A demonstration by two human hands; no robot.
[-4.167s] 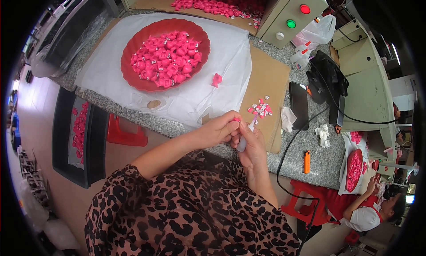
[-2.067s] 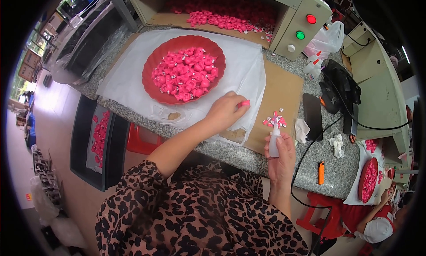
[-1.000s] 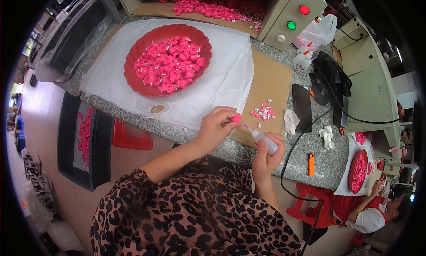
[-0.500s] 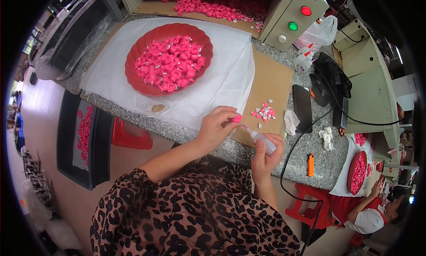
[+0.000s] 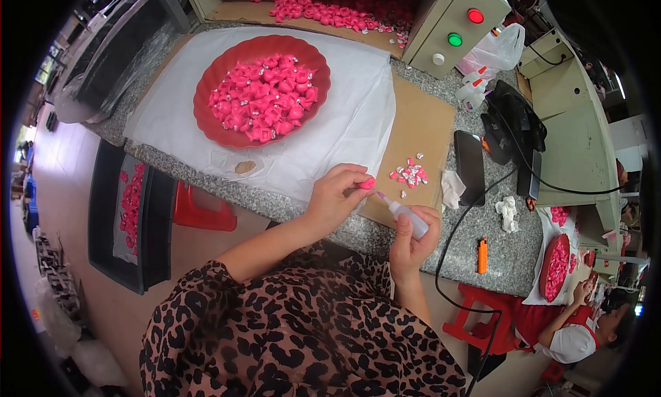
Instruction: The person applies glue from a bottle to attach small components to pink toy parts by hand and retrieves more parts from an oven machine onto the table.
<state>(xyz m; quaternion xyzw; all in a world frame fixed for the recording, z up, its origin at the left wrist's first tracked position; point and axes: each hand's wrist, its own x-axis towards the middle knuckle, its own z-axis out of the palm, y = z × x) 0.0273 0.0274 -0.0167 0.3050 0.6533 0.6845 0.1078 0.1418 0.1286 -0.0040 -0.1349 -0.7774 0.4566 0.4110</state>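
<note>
My left hand (image 5: 335,199) pinches a small pink molded piece (image 5: 368,184) between thumb and fingertips, over the near edge of the table. Wrapped around a translucent squeeze bottle (image 5: 409,220) is my right hand (image 5: 417,237); the bottle's thin purplish nozzle points up and left, very close to the pink piece. Whether the tip touches it I cannot tell. Just beyond the hands, small pink and white bits (image 5: 410,173) lie scattered on brown cardboard (image 5: 425,125). A scalloped red bowl (image 5: 204,115) full of pink pieces stands on white paper (image 5: 162,115) further left.
A machine opening with more pink pieces (image 5: 323,13) is at the back. To the right lie a dark phone (image 5: 469,168), crumpled tissues (image 5: 452,189), an orange lighter (image 5: 482,256) and a black cable (image 5: 449,242). A dark bin (image 5: 157,225) stands lower left; a co-worker (image 5: 571,331) sits at right.
My hands hold almost the same pose, with the pink piece and the bottle nearly still. At far right, the co-worker's hand has shifted slightly.
</note>
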